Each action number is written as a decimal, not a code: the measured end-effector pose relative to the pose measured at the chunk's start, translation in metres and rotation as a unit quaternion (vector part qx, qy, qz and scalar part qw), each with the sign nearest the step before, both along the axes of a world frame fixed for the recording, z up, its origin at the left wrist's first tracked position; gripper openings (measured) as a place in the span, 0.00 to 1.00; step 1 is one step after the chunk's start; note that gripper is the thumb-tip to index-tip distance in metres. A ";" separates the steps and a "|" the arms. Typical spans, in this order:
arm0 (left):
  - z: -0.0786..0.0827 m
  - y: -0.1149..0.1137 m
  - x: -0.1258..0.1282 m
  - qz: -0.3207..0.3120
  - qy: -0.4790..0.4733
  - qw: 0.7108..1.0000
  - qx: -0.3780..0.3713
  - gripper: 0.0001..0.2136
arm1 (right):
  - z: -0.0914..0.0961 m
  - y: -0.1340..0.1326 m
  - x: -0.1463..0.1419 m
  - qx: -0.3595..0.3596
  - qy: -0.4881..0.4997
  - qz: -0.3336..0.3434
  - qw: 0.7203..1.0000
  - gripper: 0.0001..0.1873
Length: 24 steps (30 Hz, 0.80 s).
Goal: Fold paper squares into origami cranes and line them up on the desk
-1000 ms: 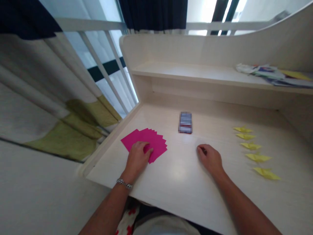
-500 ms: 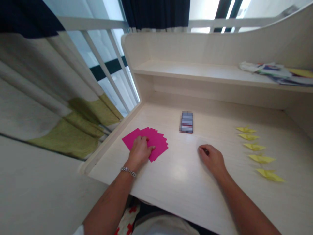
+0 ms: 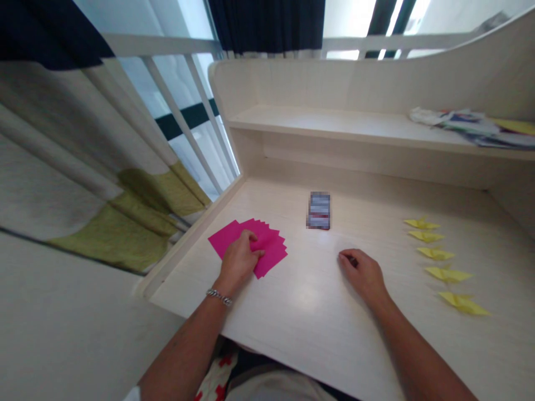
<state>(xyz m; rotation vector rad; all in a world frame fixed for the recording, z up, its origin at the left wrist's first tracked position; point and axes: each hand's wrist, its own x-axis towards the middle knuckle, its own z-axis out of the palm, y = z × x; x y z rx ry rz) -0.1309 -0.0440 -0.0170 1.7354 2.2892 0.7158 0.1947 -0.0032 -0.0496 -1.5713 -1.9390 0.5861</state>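
Observation:
Several pink paper sheets [image 3: 270, 245] lie fanned out on the left part of the desk. On top of them rests my left hand [image 3: 240, 259], its thumb and index finger bent and apart, touching the paper. A silver chain bracelet [image 3: 219, 296] circles that wrist. My right hand [image 3: 363, 273] lies on the desk to the right of the sheets, fingers curled together with nothing visible in them. Between and beyond the hands sits a small blurred rectangular item [image 3: 319, 210]. Several folded yellow paper pieces [image 3: 435, 253] stand in a column at the right.
A raised shelf [image 3: 334, 122] runs along the back of the pale desk [image 3: 309, 334]. Papers and a plastic wrapper [image 3: 463, 122] lie on its right end. At the left are a low desk rim, white railings [image 3: 179, 111] and a curtain [image 3: 104, 167].
My left index finger has bent and shifted slightly over the pink sheets. The right hand stays where it was. The view has tilted very slightly.

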 end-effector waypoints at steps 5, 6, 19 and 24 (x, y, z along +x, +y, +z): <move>0.018 0.001 0.028 -0.057 -0.148 0.986 0.056 0.13 | 0.009 -0.005 -0.008 -0.021 0.067 -0.014 0.997 0.15; 0.020 0.003 0.038 -0.068 -0.186 0.978 0.057 0.12 | 0.011 -0.007 -0.012 -0.036 0.104 -0.012 0.994 0.16; -0.003 0.004 0.123 -0.187 -0.331 0.924 -0.052 0.15 | 0.014 0.003 0.010 -0.147 0.181 -0.017 0.972 0.15; 0.000 0.000 0.110 -0.178 -0.253 0.947 -0.084 0.13 | 0.021 0.005 0.011 -0.078 -0.044 -0.058 0.994 0.11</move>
